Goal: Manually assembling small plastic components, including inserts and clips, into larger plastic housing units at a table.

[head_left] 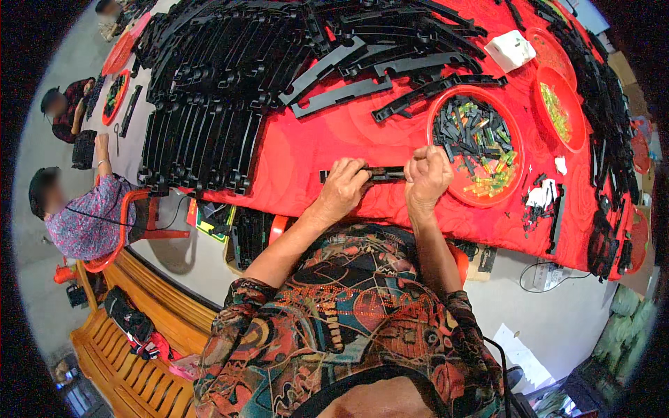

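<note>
A pale grey floor surrounds a long table under a red cloth (313,143); at far left, a slatted wooden bench (150,380) stands near 1 seated co-worker (94,217) in a patterned top. On the table's left part, rows of black strips (198,150) lie packed side by side. Next comes the left hand (341,189), partly closed, its fingers curled over a black strip (385,175) and holding it near the table's front edge. That strip lies before the person's body, its long axis running left to right, 1 end showing past the left hand, the other reaching the right hand. The left forearm slants up and to the right, knuckles upward. The right hand (428,178) is nearly closed, fingers bent inward; whether it pinches the strip itself, I cannot tell. Its forearm rises steeply, leaning slightly left. Just beside it, a red bowl (520,150) holds black and yellow-green pieces (465,131).
</note>
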Motion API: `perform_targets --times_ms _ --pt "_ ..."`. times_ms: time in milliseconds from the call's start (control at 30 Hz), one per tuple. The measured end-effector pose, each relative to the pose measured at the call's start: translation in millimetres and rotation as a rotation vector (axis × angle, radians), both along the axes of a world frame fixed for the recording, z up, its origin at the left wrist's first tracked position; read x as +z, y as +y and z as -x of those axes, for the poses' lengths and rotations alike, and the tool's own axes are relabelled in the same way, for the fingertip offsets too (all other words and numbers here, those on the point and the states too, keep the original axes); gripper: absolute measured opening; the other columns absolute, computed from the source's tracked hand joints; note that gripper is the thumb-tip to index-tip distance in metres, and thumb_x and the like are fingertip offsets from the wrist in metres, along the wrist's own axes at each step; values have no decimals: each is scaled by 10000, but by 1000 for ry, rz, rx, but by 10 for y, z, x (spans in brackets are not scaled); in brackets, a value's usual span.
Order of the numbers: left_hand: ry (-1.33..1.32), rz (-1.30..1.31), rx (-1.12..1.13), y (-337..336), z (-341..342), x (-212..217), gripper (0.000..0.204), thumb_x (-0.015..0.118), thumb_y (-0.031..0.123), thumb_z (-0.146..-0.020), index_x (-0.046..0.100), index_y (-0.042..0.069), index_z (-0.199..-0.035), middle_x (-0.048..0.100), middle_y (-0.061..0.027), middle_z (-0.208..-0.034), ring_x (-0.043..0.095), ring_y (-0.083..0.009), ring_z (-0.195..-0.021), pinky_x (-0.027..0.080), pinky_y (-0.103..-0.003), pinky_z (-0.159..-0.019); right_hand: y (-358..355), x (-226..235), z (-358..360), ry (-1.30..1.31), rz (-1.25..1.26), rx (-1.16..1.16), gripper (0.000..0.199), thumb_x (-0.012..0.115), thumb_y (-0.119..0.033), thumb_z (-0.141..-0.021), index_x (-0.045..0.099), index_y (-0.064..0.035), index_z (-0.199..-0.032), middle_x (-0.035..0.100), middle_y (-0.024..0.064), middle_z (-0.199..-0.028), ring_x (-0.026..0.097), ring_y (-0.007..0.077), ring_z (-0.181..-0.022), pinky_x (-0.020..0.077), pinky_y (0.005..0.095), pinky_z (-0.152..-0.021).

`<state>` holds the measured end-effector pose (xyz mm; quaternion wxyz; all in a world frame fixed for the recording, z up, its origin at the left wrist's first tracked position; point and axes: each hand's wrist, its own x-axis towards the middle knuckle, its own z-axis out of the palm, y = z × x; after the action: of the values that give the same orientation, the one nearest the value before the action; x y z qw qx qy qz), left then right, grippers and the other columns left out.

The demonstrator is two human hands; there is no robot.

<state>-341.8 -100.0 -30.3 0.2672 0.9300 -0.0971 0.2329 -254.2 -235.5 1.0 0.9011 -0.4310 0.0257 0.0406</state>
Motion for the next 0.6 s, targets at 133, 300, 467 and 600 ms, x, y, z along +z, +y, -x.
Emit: perform_targets --times_ms 133,300,467,600 --pt "12 36 -42 6 -4 55 239 652 38 -634 535 10 -841 523 -123 -958 496 -290 -881 401 -387 -735 -115 131 105 -104 62 8 262 482 -165 -885 492 15 -694 276 -40 -472 227 51 -362 219 225 -355" --pt "3 -176 41 -9 48 33 244 675 145 -668 525 34 -825 514 -124 -973 489 -290 -880 401 -395 -735 -297 426 250 -284 -10 29 232 482 -142 -875 530 41 -740 341 -31 -487 275 40 -390 238 221 -368" --pt "22 -136 18 -27 4 379 273 686 166 -663 518 41 -837 501 -141 -997 486 -290 -889 405 -398 -718 -449 406 340 -208 70 115 213 488 -130 -883 516 26 -741 321 -38 -493 244 31 -380 200 200 -350" --pt "133 -209 -17 -66 -122 370 280 676 170 -683 526 38 -879 513 -124 -930 499 -290 -865 418 -391 -711 -411 229 459 -117 355 151 182 501 -115 -877 547 16 -760 419 -27 -528 279 15 -389 200 198 -358"
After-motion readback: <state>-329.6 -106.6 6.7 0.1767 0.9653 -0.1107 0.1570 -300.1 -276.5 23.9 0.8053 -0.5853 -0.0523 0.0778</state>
